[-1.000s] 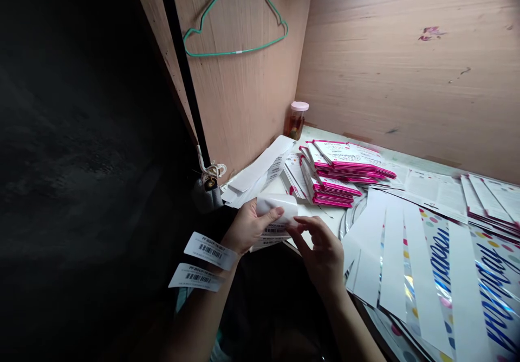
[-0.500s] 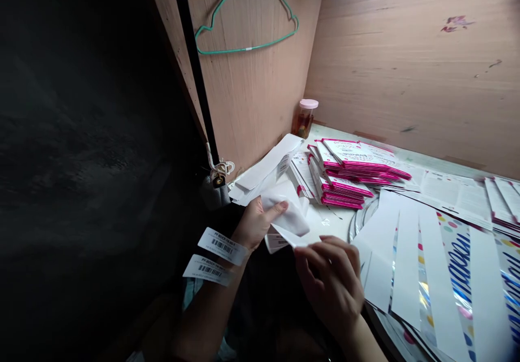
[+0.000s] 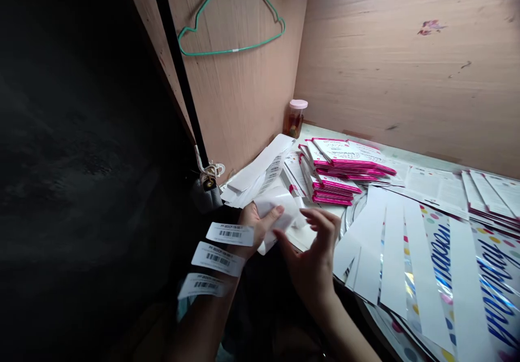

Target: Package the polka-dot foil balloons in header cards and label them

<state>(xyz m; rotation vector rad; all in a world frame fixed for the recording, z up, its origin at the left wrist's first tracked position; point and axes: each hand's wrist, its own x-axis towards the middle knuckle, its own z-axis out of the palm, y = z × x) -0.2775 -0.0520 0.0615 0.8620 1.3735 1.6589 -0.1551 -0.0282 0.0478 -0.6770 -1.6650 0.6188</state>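
Note:
My left hand (image 3: pixel 260 222) is closed on a white strip of label sheet (image 3: pixel 280 202), its thumb pressed on the bent-over paper. Beyond the hand the strip runs back across the table, with rows of printed barcode labels (image 3: pixel 273 171) on it. Three white barcode labels (image 3: pixel 217 259) are stuck by one end along my left wrist and forearm, their other ends jutting out to the left. Close by on the right is my right hand (image 3: pixel 314 259), fingers spread, its thumb at the lower edge of the sheet. I see nothing held in it.
Behind the strip, pink-edged folded packets (image 3: pixel 345 161) are stacked. Flat white packs (image 3: pixel 426 275) with dotted, lettered foil strips cover the right side. A lidded jar (image 3: pixel 296 119) stands in the corner. A green hanger (image 3: pixel 233 51) hangs on the wooden panel (image 3: pixel 239 96).
A third barcode label is now on my left wrist, where two were before. My right hand has let go of the paper it pinched and spread its fingers. The view has shifted right.

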